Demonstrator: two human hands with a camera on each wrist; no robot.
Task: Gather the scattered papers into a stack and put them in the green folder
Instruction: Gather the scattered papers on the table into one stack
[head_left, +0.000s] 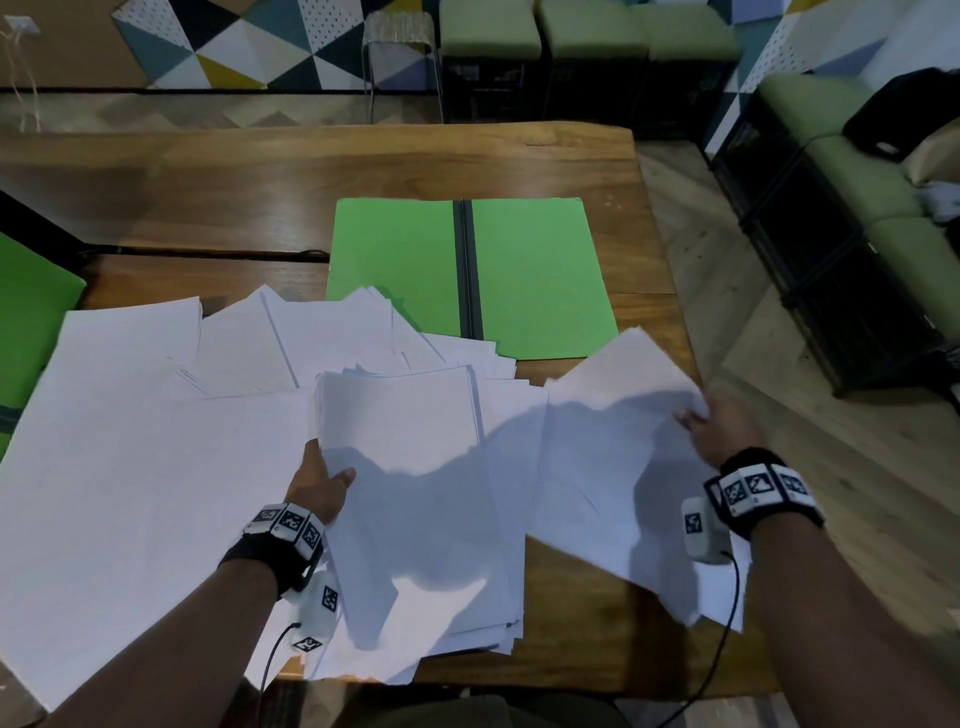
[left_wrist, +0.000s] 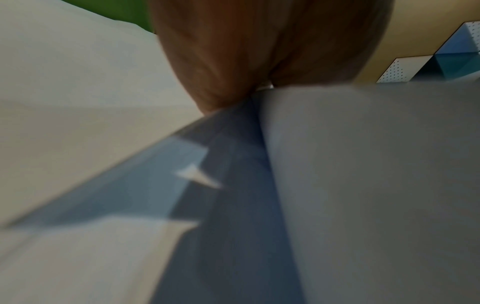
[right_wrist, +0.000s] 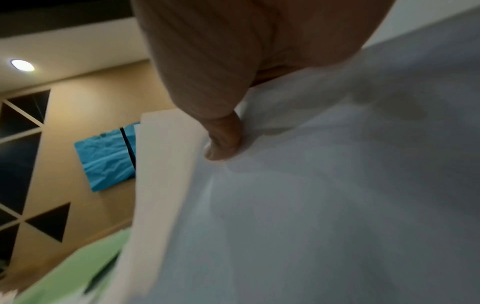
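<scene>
The left hand (head_left: 318, 488) is gripping a stack (head_left: 410, 499) of papers, thumb on top. The right hand (head_left: 719, 426) is pinching a lifted sheet (head_left: 613, 431) by its edge. The green folder (head_left: 535, 275) is lying open on the table (head_left: 208, 176), just beyond the papers.

Both hands grip white papers (head_left: 405, 467) — green folder (head_left: 467, 270) lies open.

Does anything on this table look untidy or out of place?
Yes. The papers lie fanned at mixed angles, some covering the open green folder's near corner, others overhanging the table edge.
</scene>
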